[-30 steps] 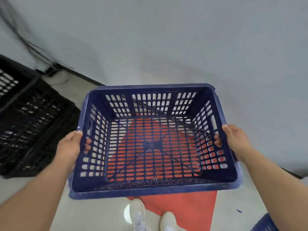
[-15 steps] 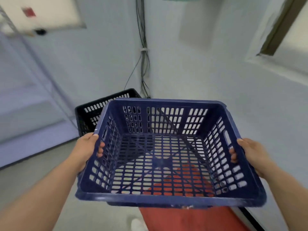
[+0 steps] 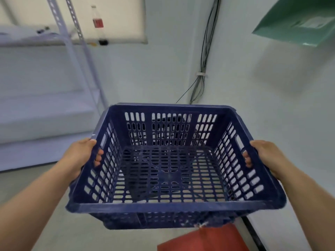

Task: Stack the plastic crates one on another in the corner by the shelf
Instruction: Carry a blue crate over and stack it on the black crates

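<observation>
I hold a dark blue slotted plastic crate (image 3: 170, 205) in the air in front of me, open side up. My left hand (image 3: 79, 156) grips its left handle slot, fingers hooked through the wall. My right hand (image 3: 266, 156) grips the right handle slot the same way. Through the crate's far wall and floor slots a black crate (image 3: 163, 129) shows dimly; most of it is hidden behind the blue one. The room corner lies straight ahead.
A white metal shelf (image 3: 76, 42) stands at the left against the wall. Black cables (image 3: 203, 69) run down the corner. A red mat (image 3: 204, 240) lies on the floor at lower right. A green sheet (image 3: 297, 20) hangs at upper right.
My view has swung left and up from the floor and red mat toward the corner. The blue crate stays in both hands and now covers the black crate that showed behind it.
</observation>
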Available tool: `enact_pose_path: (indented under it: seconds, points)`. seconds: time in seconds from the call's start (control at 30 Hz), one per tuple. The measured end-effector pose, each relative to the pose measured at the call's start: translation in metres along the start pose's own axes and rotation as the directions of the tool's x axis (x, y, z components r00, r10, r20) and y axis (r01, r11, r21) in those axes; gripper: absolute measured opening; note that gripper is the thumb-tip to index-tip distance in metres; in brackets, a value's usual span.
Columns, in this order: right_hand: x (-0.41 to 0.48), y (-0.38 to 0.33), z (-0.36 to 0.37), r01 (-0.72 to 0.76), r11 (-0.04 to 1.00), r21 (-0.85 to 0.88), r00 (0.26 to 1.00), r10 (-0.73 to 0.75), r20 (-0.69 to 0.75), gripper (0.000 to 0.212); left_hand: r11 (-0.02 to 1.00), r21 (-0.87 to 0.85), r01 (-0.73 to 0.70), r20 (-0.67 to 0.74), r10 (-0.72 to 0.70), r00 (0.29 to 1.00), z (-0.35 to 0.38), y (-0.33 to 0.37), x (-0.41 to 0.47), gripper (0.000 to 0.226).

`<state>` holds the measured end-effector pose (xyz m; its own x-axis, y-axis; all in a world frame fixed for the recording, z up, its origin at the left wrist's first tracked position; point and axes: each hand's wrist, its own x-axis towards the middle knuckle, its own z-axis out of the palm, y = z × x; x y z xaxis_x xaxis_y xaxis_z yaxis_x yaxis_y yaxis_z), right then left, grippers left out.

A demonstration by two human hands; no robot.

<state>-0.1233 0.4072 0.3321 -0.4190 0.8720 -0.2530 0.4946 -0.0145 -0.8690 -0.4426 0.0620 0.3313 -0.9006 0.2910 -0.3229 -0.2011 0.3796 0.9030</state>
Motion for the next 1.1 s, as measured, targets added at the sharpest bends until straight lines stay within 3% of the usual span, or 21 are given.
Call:
enact_pose_path:
  seconds: [0.53,0.87,1.1]
  points:
    - [0.19,-0.104,0.087,0.024,1.0,0.017,0.993,-0.026,0.119,0.031,0.999,-0.035,0.015,-0.15,-0.02,0.988,0.026,0.059,0.149,0.027]
    - [0.292,-0.132,0.13,0.062,0.998,-0.015,0.979,-0.058,0.195,0.033,0.998,-0.046,0.034,-0.259,-0.045,0.965,0.058,0.063,0.215,0.027]
    - [0.329,-0.135,0.164,0.037,0.998,-0.047,0.975,-0.026,0.219,0.034,0.996,-0.061,0.064,-0.24,-0.077,0.968,0.058,0.065,0.264,0.027]
